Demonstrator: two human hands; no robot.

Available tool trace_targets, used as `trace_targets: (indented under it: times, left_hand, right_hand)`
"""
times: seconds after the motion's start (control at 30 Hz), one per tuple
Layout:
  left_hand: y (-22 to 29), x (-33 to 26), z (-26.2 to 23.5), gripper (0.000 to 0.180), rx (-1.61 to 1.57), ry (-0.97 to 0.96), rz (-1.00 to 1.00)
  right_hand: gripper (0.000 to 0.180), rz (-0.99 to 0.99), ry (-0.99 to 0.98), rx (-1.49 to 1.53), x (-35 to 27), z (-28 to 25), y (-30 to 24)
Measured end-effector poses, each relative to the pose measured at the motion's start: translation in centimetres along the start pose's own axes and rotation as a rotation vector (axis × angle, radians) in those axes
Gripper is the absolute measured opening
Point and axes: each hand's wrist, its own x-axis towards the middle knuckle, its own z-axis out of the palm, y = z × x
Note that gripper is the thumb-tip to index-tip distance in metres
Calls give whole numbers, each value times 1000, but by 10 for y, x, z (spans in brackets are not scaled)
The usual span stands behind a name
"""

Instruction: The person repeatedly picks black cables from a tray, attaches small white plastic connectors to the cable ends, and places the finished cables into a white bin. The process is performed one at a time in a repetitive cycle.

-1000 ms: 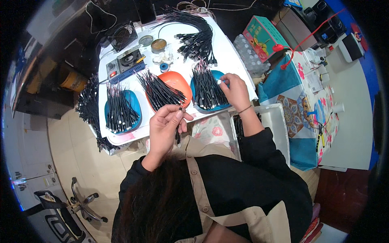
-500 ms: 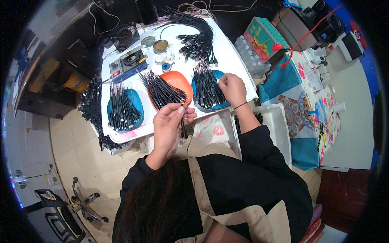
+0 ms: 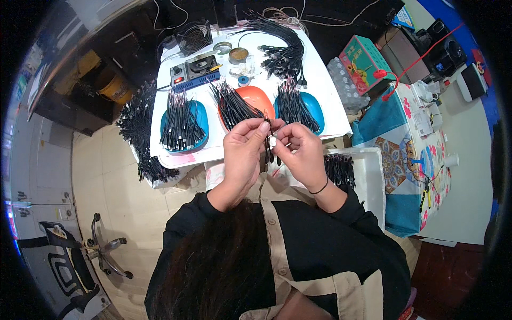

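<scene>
Black cables [image 3: 269,153] were located between your two hands, in front of the orange tray [image 3: 258,97]. Your left hand [image 3: 244,149] was closed, its thumb and forefinger pinching the cables near their upper ends. Your right hand [image 3: 305,157] was positioned just beside it, fingers curled and tips drawn in at a small white piece [image 3: 272,142]; whether it gripped that piece or the cables could not be determined. Cable bundles [image 3: 184,120] rested in the orange tray and both blue trays [image 3: 200,114] on the white table [image 3: 317,74].
</scene>
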Motion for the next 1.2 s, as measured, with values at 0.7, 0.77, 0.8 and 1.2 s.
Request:
trace_targets:
  times: [0.7, 0.77, 0.8, 1.2]
  left_hand:
    - [-2, -3, -12, 14, 271, -144, 52]
    - [-2, -1, -13, 15, 277, -158, 43]
    - [-2, 0, -13, 15, 272, -154, 36]
    - [-3, 10, -16, 16, 22, -218, -172]
  right_hand:
    - [11, -45, -125, 285, 27, -22, 4]
    - [10, -41, -155, 303, 28, -22, 5]
    - [9, -49, -175, 319, 28, -22, 6]
    - [15, 252, -237, 862, 28, -23, 17]
